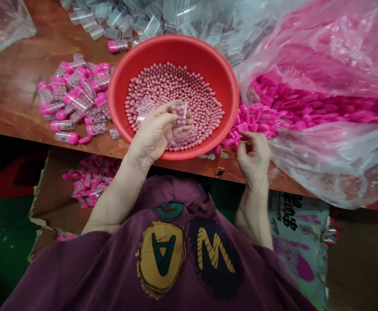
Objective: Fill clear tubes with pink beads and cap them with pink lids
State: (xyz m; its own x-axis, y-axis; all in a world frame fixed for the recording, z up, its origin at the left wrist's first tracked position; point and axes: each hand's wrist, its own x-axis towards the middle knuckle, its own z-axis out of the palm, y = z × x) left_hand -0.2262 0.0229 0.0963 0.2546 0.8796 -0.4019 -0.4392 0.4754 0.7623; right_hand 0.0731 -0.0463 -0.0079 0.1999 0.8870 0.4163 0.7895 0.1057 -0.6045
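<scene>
A red bowl (215, 69) full of small pink beads (176, 86) sits on the wooden table. My left hand (155, 134) hovers over the bowl's near side, fingers closed round a clear plastic tube (178, 113) partly filled with beads. My right hand (254, 153) rests at the table's edge to the right of the bowl, its fingers pinched among loose pink caps (241, 129); which cap it grips I cannot make out.
Filled pink-capped tubes (75, 97) lie heaped left of the bowl. Empty clear tubes (150, 19) are piled behind it. A large plastic bag of pink caps (321, 108) fills the right. A cardboard box (56, 190) with more filled tubes stands below the table.
</scene>
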